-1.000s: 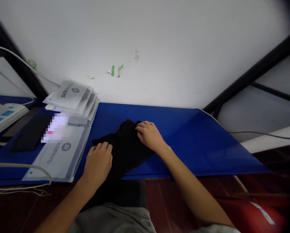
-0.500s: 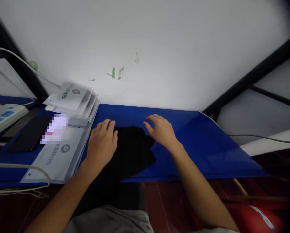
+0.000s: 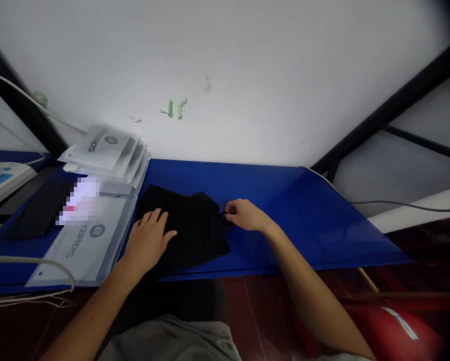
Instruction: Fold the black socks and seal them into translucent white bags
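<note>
A black cloth (image 3: pixel 194 228) lies on the blue table surface (image 3: pixel 285 200), in front of me. On its left part rests my left hand (image 3: pixel 147 240), palm down, fingers spread and thumb apart. At the cloth's right edge my right hand (image 3: pixel 245 214) is closed in a pinch on a small dark bit of the fabric. The fingertips of the right hand are partly hidden by the hand itself.
Stacked printed plastic bags (image 3: pixel 108 150) stand at the left, with more bags (image 3: pixel 85 245) nearer me. Left of them lie a dark phone (image 3: pixel 40 210), a lit, blurred-out item and a power strip (image 3: pixel 6 180). White cables cross the front left corner.
My right hand has come down to the cloth's right edge and closed on it. My left hand has moved slightly down and left, onto the cloth. The view has shifted a little.
</note>
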`<state>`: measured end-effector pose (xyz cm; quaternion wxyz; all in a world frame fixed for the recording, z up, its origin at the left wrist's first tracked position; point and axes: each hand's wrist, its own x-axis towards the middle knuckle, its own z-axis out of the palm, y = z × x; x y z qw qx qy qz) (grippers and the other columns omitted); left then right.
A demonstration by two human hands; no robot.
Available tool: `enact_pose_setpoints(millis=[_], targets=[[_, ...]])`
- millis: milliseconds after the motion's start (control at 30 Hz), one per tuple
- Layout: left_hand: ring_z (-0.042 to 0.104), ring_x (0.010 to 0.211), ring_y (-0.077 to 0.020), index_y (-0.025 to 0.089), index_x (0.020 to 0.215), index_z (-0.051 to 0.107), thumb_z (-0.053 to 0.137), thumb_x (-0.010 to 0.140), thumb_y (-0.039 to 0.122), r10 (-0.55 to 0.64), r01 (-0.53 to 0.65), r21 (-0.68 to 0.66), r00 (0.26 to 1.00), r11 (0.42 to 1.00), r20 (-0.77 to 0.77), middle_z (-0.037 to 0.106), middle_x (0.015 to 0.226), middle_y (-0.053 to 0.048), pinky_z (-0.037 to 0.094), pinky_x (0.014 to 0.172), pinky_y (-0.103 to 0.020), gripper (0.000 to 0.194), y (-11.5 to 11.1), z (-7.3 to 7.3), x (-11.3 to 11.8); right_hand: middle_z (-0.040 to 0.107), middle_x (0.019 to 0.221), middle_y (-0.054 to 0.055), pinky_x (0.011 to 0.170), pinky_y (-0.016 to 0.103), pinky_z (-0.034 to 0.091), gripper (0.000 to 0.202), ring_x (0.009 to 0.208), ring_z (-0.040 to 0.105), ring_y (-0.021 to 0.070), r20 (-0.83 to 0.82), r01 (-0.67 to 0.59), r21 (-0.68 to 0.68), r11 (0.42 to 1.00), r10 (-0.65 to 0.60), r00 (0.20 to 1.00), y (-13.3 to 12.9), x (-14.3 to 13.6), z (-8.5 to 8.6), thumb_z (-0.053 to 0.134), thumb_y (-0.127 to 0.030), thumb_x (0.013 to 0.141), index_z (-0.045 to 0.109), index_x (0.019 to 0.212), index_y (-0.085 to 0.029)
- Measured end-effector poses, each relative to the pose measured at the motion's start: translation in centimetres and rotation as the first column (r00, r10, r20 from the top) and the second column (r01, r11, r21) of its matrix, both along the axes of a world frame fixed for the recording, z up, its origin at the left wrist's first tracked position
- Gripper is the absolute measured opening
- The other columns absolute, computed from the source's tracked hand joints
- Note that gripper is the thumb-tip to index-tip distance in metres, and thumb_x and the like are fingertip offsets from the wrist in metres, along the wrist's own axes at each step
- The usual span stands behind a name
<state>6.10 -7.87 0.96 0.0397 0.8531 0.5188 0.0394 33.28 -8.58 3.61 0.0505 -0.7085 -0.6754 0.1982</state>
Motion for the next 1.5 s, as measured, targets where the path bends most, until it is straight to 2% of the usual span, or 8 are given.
enact_pose_setpoints(millis=[133,300,667,900,1133,1233,1367,1500], targets=[[0.048,0.124,-0.0308,0.011,0.133,0.048,0.050,0.091,0.036,-0.002,0.001,0.031,0.999,1.000,0.040,0.051,0.137,-0.016,0.046,0.096,-0.043,0.049,0.4,-0.5,-0.7,0.062,0.063,-0.001,0.058,0.025,0.038,0.012,0.060,0.055,0.0131,-0.104,0.148,0.201,0.968,-0.129,0.986,-1.5,0.5,3.6,0.055,-0.023,0.076,0.057,0.065,-0.020],[0.050,0.122,-0.0316,0.010,0.134,0.046,0.050,0.090,0.035,0.000,-0.009,0.105,0.996,0.994,0.086,0.053,0.135,-0.016,0.046,0.095,-0.044,0.051,0.6,-0.8,-1.3,0.062,0.067,0.004,0.056,0.028,0.035,0.024,0.062,0.055,0.0179,0.079,0.386,0.524,0.759,-0.495,0.866,-3.6,0.7,6.2,0.055,-0.039,0.081,0.056,0.067,-0.019],[0.048,0.125,-0.0273,0.015,0.133,0.049,0.052,0.091,0.037,-0.272,0.277,-0.019,0.951,0.961,0.145,0.052,0.137,-0.012,0.042,0.102,-0.044,0.048,-1.8,0.2,1.1,0.065,0.118,0.010,0.086,0.036,0.048,0.032,0.104,0.061,0.0266,0.219,0.055,0.216,0.975,-0.103,0.970,-3.1,2.4,2.2,0.055,-0.030,0.087,0.061,0.116,-0.018],[0.044,0.128,-0.0287,0.017,0.130,0.053,0.053,0.090,0.032,-0.285,0.295,-0.114,0.954,0.949,0.096,0.050,0.139,-0.010,0.040,0.103,-0.047,0.043,-2.5,0.2,0.3,0.063,0.122,0.013,0.085,0.039,0.049,0.046,0.108,0.061,0.0299,0.231,0.132,0.184,0.974,-0.173,0.957,-2.8,3.1,0.9,0.062,-0.028,0.081,0.056,0.125,-0.017],[0.053,0.115,-0.0260,0.016,0.118,0.059,0.047,0.091,0.022,-0.200,0.198,-0.129,0.980,0.972,-0.002,0.057,0.129,-0.009,0.047,0.091,-0.042,0.030,-2.0,1.4,-0.8,0.067,0.074,0.000,0.059,0.027,0.040,0.006,0.069,0.061,0.0173,0.111,0.082,0.238,0.968,-0.111,0.988,-0.9,2.5,2.2,0.058,-0.020,0.078,0.063,0.075,-0.022],[0.054,0.112,-0.0256,0.017,0.116,0.059,0.046,0.091,0.023,-0.162,0.157,-0.137,0.986,0.978,-0.027,0.057,0.126,-0.008,0.047,0.089,-0.041,0.029,-1.8,1.7,-1.4,0.066,0.078,0.001,0.065,0.029,0.041,0.002,0.075,0.061,0.0184,0.119,0.109,0.459,0.882,-0.183,0.976,-1.6,2.1,4.1,0.059,-0.021,0.076,0.061,0.077,-0.022],[0.054,0.111,-0.0259,0.018,0.116,0.060,0.045,0.091,0.024,-0.152,0.147,-0.133,0.988,0.980,-0.031,0.058,0.125,-0.009,0.047,0.087,-0.041,0.029,-1.8,1.8,-1.7,0.068,0.088,0.002,0.075,0.031,0.045,0.011,0.084,0.062,0.0197,0.068,-0.035,0.342,0.939,0.012,0.998,-2.4,2.4,4.5,0.060,-0.033,0.080,0.064,0.078,-0.023],[0.057,0.105,-0.0257,0.017,0.112,0.061,0.042,0.093,0.029,-0.159,0.155,-0.117,0.987,0.981,-0.026,0.061,0.118,-0.009,0.048,0.084,-0.041,0.030,-1.6,1.9,-1.5,0.070,0.098,0.007,0.077,0.032,0.048,0.028,0.089,0.065,0.0210,0.003,0.137,0.262,0.955,-0.143,0.990,-1.8,3.8,2.5,0.048,-0.042,0.089,0.065,0.097,-0.021]])
